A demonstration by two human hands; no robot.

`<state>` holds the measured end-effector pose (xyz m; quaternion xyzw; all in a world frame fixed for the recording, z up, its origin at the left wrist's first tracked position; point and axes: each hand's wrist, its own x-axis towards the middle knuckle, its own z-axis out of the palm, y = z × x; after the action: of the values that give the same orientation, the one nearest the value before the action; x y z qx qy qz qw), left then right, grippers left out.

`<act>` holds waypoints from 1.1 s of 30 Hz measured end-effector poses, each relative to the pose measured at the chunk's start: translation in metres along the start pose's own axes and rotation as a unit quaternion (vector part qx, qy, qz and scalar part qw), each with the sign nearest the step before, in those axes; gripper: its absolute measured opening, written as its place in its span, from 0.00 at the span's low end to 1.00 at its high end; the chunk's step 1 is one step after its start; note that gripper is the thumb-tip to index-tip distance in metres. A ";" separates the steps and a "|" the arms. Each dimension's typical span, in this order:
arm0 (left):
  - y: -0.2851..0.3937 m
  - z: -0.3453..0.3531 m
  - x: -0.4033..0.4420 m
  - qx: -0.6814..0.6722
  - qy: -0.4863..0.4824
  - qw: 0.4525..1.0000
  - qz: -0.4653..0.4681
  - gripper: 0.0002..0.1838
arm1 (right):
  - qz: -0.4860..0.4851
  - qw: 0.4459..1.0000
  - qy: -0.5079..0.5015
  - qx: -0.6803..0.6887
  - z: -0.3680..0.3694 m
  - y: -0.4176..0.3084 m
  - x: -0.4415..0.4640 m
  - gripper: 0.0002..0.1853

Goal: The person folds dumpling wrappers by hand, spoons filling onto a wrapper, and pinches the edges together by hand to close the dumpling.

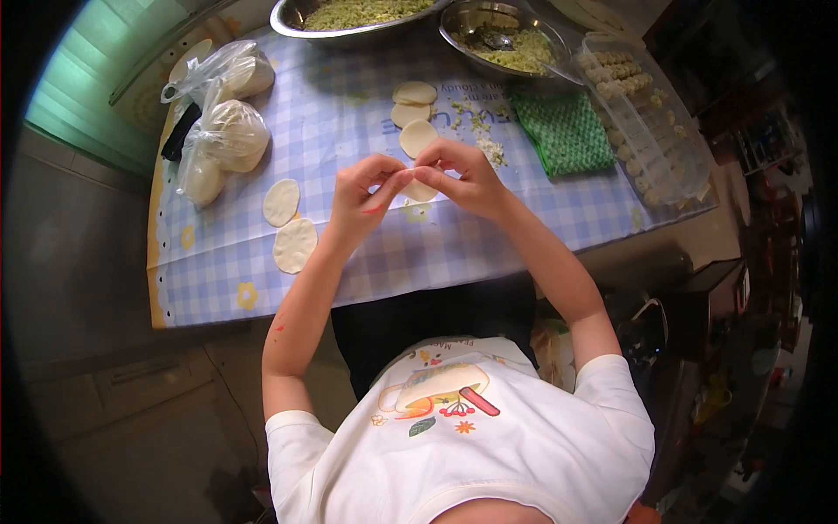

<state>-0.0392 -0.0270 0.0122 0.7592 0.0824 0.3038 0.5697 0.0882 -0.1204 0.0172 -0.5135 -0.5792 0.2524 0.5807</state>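
Both hands meet over the checked tablecloth, near the middle of the table. My left hand pinches the left side of a small piece of dough between thumb and fingertips. On its other side, my right hand pinches it the same way; the fingers cover much of it. Just beneath the fingertips lies a pale round wrapper. Beyond the hands are another wrapper and two overlapping ones. Two more wrappers, one above the other, lie left of my left hand.
Knotted plastic bags of dough sit at the left. Two metal bowls of green filling stand at the back, a spoon in the smaller. A green cloth and a clear tray of dumplings lie right. Filling crumbs are scattered nearby.
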 end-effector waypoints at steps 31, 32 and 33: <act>0.007 0.002 0.004 -0.065 0.042 0.992 -0.097 0.04 | -0.006 0.997 0.081 0.018 -0.003 -0.002 -0.001 0.05; 0.005 0.001 0.003 -0.077 0.053 0.992 -0.084 0.05 | -0.006 0.996 0.087 0.026 -0.003 -0.002 -0.001 0.05; 0.004 0.000 0.003 -0.090 0.064 0.991 -0.070 0.05 | -0.005 0.996 0.089 0.028 -0.002 -0.003 0.000 0.05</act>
<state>-0.0379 -0.0269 0.0168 0.6764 0.1438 0.3173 0.6489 0.0892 -0.1219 0.0206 -0.5147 -0.5206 0.2184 0.6453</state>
